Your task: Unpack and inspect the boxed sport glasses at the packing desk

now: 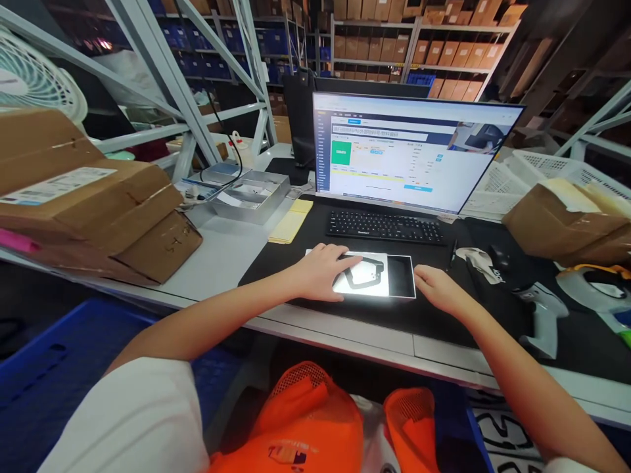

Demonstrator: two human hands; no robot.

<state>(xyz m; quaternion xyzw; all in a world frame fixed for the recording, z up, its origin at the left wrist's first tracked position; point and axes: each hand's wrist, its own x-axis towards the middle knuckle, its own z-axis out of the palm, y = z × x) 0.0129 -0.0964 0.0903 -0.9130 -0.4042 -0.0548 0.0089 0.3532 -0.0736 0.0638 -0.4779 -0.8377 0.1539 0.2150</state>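
Note:
A flat white and black packet (374, 276) printed with a dark frame-shaped part lies on the black desk mat (276, 263) in front of the keyboard (384, 226). My left hand (320, 269) rests palm down on the packet's left end, fingers stretched over it. My right hand (436, 286) touches the packet's right edge with fingers curled loosely, holding nothing I can see.
A monitor (409, 154) stands behind the keyboard. Cardboard boxes (89, 197) sit at the left, a metal tray (249, 194) and yellow notepad (290, 220) behind the mat, a handheld scanner (539, 309) and a brown paper parcel (557, 220) at the right. Orange mesh bags (320, 420) lie in my lap.

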